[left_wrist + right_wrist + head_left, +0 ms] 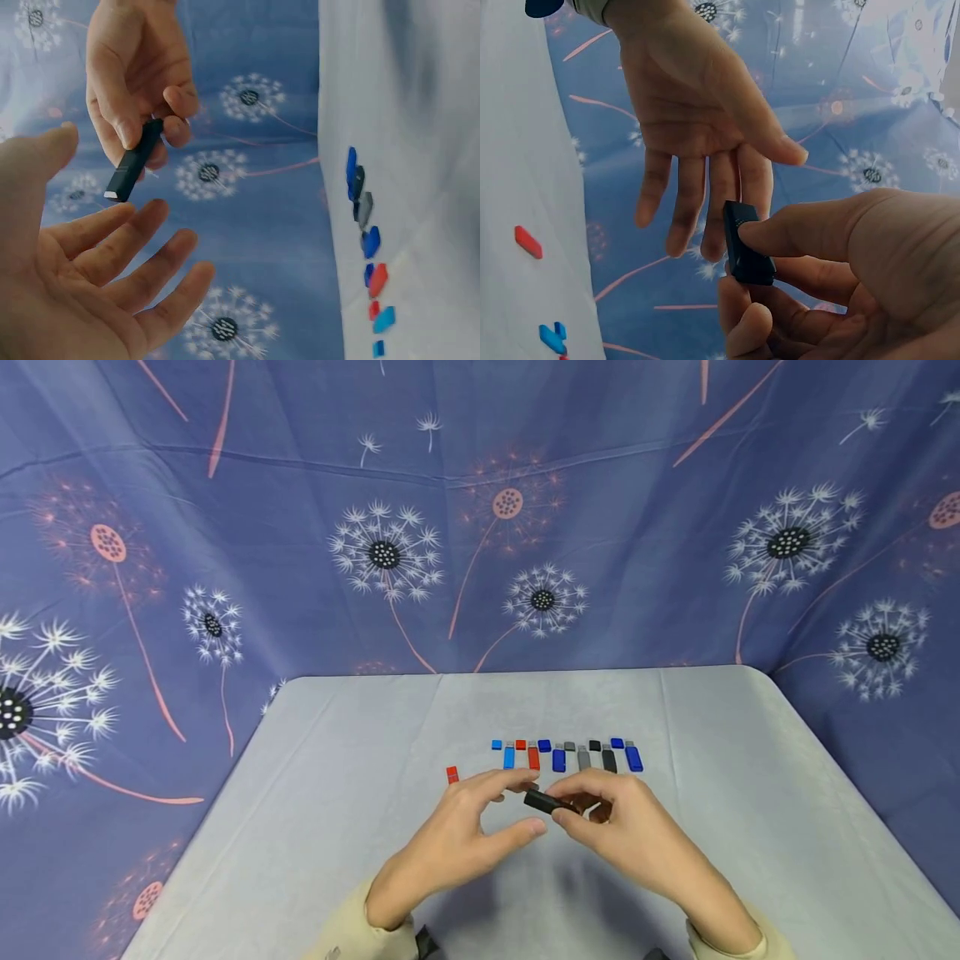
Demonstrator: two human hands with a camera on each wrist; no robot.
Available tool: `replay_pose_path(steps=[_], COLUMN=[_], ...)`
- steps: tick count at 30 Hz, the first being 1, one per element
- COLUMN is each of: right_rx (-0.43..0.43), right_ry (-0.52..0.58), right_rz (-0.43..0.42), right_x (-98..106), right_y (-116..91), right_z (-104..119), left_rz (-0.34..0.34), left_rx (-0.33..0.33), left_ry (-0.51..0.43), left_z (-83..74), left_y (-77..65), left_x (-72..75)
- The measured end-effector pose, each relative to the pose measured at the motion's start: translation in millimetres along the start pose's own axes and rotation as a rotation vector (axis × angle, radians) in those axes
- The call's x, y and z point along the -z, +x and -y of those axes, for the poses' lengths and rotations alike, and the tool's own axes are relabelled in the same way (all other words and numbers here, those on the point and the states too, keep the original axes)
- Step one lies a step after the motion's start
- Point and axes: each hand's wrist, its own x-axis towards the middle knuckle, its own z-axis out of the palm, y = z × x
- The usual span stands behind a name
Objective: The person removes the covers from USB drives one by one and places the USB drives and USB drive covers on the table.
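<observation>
My right hand point(633, 827) pinches a black USB flash drive point(542, 802) between thumb and fingers, held up above the table. One end of the black drive point(133, 166) points toward the left hand in the left wrist view. My left hand point(457, 839) is spread, thumb apart from the fingers, and grips nothing. Its fingertips are close to the drive's free end. Behind the hands, USB drives with metal plugs showing lie in a row: a light blue one point(509, 757), a red one point(533, 757), a grey one point(583, 760), a black one point(609, 760) and dark blue ones point(634, 757).
Small caps in matching colours, such as a light blue cap point(497, 744) and a red cap point(521, 744), lie just beyond the drives. Left of the row is a separate red drive point(452, 774), partly behind the left hand. A blue dandelion-print cloth point(465, 568) hangs behind the pale table point(337, 760).
</observation>
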Motion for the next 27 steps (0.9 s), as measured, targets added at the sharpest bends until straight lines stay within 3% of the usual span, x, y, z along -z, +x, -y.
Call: replay_pose_path(steps=[6,17,22,27], right_rx=[0.018,0.043,0.052,0.046], right_ry=[-0.002,0.031,0.062,0.109], right_rz=[0.027,0.011,0.000,-0.012], right_x=[3,-6,-10,-14], right_y=[-7,-12,-15,-16], right_z=[8,7,4,3], left_rz=[-0.045,-0.031,-0.005,0.009], left_rx=[-0.091,-0.158,-0.164,-0.116], left_ry=[0.013,0.048,0.041,0.000], left_z=[-7.9,-1.1,1.7,2.3], left_y=[-1.7,-7.7,-10.4,-12.1], left_x=[1.7,-1.0,-3.9,-5.3])
